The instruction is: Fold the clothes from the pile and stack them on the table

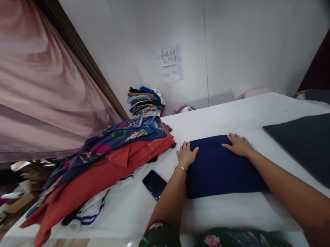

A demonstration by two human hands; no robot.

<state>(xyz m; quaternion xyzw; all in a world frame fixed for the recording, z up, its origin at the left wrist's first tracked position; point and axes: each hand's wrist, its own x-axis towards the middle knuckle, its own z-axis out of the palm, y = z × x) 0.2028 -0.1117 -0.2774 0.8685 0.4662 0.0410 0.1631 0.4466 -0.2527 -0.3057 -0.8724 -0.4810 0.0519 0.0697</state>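
A dark navy folded garment [220, 172] lies flat on the white table [206, 123] in front of me; its exact kind does not show. My left hand [187, 155] rests on its upper left corner, fingers spread, a bracelet at the wrist. On its upper right corner lies my right hand [238, 145], fingers stretched out and thumb apart. Neither hand grips the cloth. A black phone [154, 183] is on the table just left of my left forearm.
At left lie embroidered jeans [121, 135], red trousers [107, 174] and white clothing with blue stripes [93, 211], overhanging the table's front. A folded clothes stack [144, 101] stands behind them. On the right is a dark grey flat piece [315, 145]. A pink curtain [41, 82] hangs left.
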